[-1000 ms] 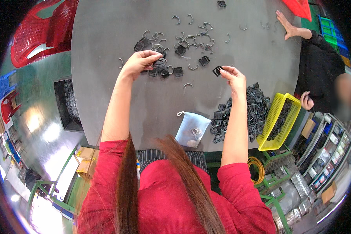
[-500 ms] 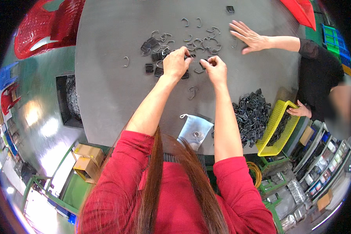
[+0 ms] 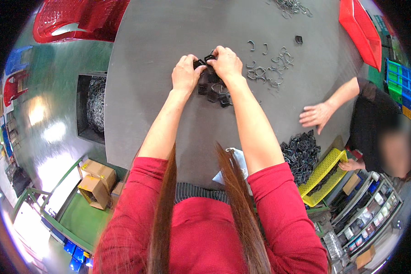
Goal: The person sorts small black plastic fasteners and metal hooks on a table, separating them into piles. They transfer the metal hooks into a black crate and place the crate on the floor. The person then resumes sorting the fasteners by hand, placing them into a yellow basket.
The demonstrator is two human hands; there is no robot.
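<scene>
My left hand (image 3: 184,75) is closed on a small black plastic piece (image 3: 198,64), thumb and fingers pinching it. Close beside it, my right hand (image 3: 227,65) pinches another black plastic piece (image 3: 209,58). The two pieces are held side by side above the grey table; whether they touch I cannot tell. Just below my hands lies a small cluster of black plastic parts (image 3: 216,95), partly hidden by my right hand and wrist. Loose bent metal hooks (image 3: 259,73) are scattered to the right of my right hand.
A co-worker's open hand (image 3: 316,115) reaches over the table near a heap of black parts (image 3: 301,155); the other grips a yellow basket (image 3: 323,179). A red basket (image 3: 361,36) stands far right. More metal hooks (image 3: 291,6) lie at the back. A light-blue pouch (image 3: 235,165) is near me.
My hands have come together, each pinching a black piece. The view has shifted, so the table's things appear displaced. The co-worker's hand has left the metal hooks and moved nearer the black heap.
</scene>
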